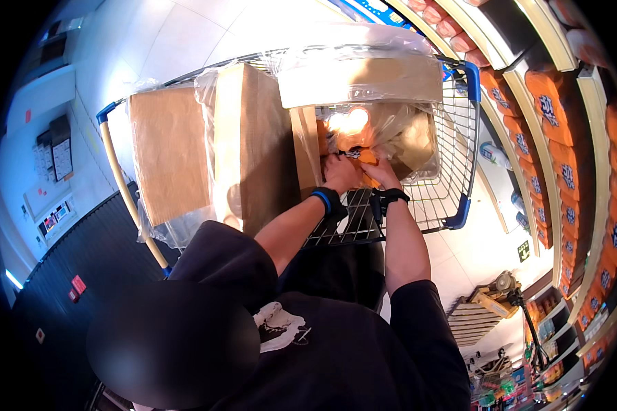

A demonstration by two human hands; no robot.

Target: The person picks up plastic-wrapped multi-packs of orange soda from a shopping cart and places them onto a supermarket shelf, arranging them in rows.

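Note:
Both of my hands reach down into a wire shopping cart (452, 157) with blue corner pieces. My left hand (342, 172) has its fingers curled onto an orange printed packet (369, 156) inside the cart. My right hand (383, 174) pinches the same packet from its right side, close beside the left. Another shiny orange packet (349, 127) lies just beyond, with glare over it. Crumpled clear plastic and a brown box wall surround the packets. The undersides of the packets and some of my fingertips are hidden.
Tall brown cartons (171, 151) in loose clear plastic fill the cart's left part. A plastic-covered carton (363, 81) lies across its far side. Shelves of orange packets (562, 164) rise on the right. A wooden pallet (476, 318) stands at the lower right.

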